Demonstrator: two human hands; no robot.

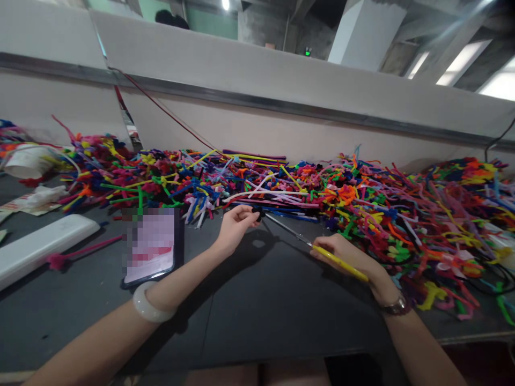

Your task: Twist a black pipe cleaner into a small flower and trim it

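Observation:
My left hand is above the dark tabletop, thumb and fingers pinched on a small black piece whose kind I cannot make out. My right hand is closed around a yellow-handled tool. Its long, slim metal end slants up to the left, with what looks like a pivot partway along. The metal tip is at or very near the black piece; whether they touch is unclear. Just beyond both hands lies a heap of colourful pipe cleaners.
A phone with a lit, partly blurred screen leans left of my left hand. Farther left are a long white case, a pink pipe cleaner and a white cup-like roll. A pale partition rises behind the heap.

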